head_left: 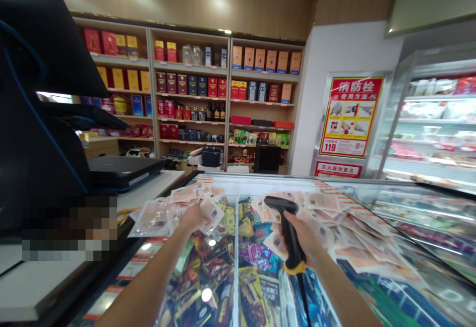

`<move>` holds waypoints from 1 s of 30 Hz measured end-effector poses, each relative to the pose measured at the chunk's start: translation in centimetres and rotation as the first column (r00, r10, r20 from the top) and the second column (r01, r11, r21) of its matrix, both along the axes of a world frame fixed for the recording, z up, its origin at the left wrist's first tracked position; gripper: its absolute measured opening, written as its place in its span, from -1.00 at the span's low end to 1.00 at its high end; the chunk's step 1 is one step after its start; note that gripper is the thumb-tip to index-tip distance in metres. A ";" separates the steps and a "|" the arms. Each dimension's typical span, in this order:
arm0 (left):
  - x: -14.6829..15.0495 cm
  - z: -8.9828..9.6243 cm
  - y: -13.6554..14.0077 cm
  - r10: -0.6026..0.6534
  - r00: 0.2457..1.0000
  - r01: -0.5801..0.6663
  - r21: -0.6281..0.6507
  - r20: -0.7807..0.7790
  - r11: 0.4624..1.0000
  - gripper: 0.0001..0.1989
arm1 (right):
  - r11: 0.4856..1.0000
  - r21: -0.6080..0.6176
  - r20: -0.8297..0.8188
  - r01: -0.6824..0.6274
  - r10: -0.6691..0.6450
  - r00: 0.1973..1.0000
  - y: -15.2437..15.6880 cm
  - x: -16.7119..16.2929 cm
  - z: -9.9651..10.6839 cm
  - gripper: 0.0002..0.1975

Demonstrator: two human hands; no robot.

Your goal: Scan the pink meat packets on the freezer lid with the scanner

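My right hand (303, 240) is wrapped round the handle of a black and yellow barcode scanner (292, 237), its head tilted toward the left and its cord hanging down. With fingers closed, my left hand (194, 217) grips a flat see-through packet (212, 215) that carries a small barcode label. More such packets (154, 218) lie around and left of my left hand. A larger spread of packets (366, 240), pale orange inside, covers the glass beyond and right of the scanner. What is inside the packets is too blurred to name.
Beneath the hands is a glass-topped freezer (237, 247) with colourful wrapped goods inside. At left a black checkout terminal (40, 118) stands on a white counter (55, 272). Shelves of boxes and bottles (191, 86) line the back, with a red poster (351, 116) and a lit display cooler (435, 123) at right.
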State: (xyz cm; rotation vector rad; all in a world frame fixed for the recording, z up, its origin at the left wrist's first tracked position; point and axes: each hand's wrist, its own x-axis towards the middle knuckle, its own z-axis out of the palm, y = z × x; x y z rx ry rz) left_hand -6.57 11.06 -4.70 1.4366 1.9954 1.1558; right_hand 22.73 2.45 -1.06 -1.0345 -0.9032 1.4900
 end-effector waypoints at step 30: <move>5.2 4.6 1.6 -0.138 0.966 0.163 0.103 -0.219 0.981 -0.51 | 0.991 0.093 0.058 -0.100 0.095 0.994 -1.0 -0.2 0.7 -0.70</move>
